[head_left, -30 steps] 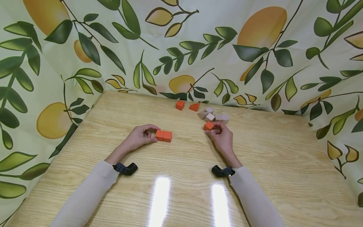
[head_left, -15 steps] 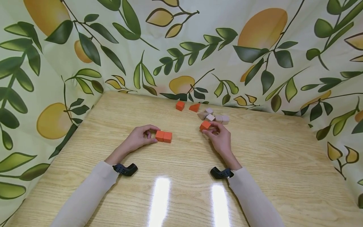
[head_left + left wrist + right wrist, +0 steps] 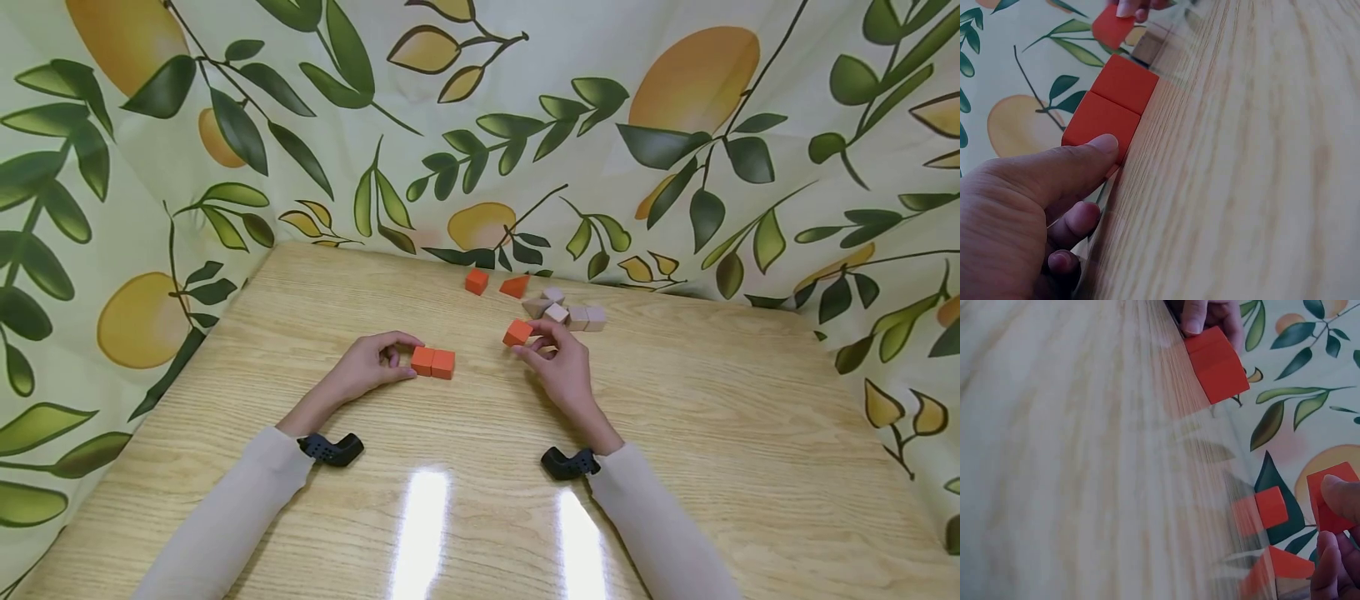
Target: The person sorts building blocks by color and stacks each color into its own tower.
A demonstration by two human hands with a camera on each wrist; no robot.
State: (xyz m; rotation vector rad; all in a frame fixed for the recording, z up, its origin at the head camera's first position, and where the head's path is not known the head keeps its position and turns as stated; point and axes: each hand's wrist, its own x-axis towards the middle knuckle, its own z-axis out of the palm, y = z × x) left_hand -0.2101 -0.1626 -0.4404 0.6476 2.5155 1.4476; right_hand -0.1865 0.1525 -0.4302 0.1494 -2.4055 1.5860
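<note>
Two red cube blocks stand side by side on the table, touching. My left hand (image 3: 375,361) pinches the left cube (image 3: 1102,119) between thumb and fingers; the right cube (image 3: 443,364) sits flush against it. To the right, my right hand (image 3: 558,358) pinches another red cube (image 3: 517,333), held tilted by its right side. In the right wrist view the thumb lies across this held cube (image 3: 1329,494). A space separates it from the pair.
Behind the hands lie a loose red cube (image 3: 476,282) and a red triangular block (image 3: 514,287). Several plain wooden blocks (image 3: 576,317) cluster just behind my right hand. A leaf-and-fruit patterned cloth (image 3: 480,125) borders the far edge of the wooden table (image 3: 712,417).
My right hand has moved left with its red cube, away from the plain wooden blocks and closer to the pair. The left hand and the two cubes have stayed in place.
</note>
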